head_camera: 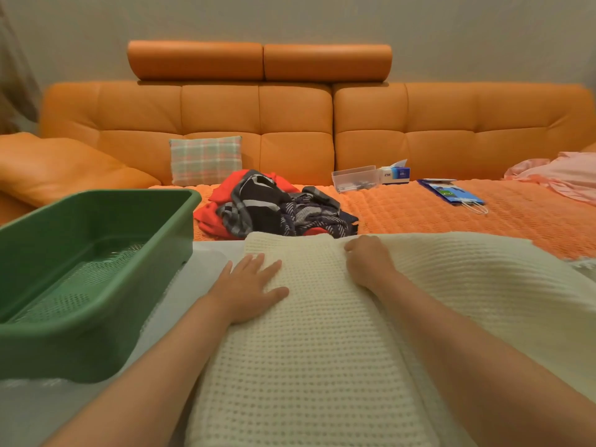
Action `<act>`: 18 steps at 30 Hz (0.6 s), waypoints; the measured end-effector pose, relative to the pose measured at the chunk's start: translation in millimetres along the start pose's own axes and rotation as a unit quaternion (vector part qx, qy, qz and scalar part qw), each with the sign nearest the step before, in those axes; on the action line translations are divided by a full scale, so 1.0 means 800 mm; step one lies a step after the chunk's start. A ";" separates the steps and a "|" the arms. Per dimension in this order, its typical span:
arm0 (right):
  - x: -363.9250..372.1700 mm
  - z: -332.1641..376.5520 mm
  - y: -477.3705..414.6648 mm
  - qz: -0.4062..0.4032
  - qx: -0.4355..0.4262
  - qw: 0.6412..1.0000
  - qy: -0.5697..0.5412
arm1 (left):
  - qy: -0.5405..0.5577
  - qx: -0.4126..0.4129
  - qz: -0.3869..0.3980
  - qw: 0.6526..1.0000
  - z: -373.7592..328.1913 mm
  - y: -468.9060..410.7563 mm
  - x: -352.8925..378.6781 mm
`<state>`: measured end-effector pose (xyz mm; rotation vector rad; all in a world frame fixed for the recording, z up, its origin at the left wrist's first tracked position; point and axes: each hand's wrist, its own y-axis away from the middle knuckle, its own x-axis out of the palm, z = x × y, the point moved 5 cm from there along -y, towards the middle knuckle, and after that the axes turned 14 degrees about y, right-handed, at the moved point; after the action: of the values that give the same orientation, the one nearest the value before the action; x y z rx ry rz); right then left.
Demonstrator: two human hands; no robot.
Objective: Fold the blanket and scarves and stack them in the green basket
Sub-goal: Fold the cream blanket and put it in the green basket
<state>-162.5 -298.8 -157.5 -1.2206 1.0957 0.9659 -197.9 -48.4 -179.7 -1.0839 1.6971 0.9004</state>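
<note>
A cream waffle-knit blanket lies spread on the white surface right in front of me, with a folded layer on its left part. My left hand presses flat on the blanket's left edge, fingers straight. My right hand grips the blanket's far edge with curled fingers. The green basket stands at the left with nothing inside it. A heap of scarves, red, black, grey and striped, lies on the sofa seat just beyond the blanket.
An orange sofa with an orange knit throw fills the background. On it are a plaid cushion, a clear plastic box, a tissue box, a blue paper bag and pink cloth at the right.
</note>
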 end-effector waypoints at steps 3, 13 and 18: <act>-0.003 0.012 0.002 0.044 0.061 0.990 -0.118 | -0.019 0.012 0.005 1.000 -0.010 0.000 -0.005; -0.076 0.003 0.019 -0.158 0.083 0.937 -0.300 | 0.057 0.079 -0.171 0.980 -0.070 -0.003 -0.045; -0.094 -0.067 0.029 -0.168 0.194 0.935 -0.244 | 0.100 0.094 -0.140 0.981 -0.091 -0.009 -0.039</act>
<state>-207.7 -348.7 -89.7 -0.7503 0.6142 0.6915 -206.5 -107.7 -127.4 -1.2778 1.6966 0.4555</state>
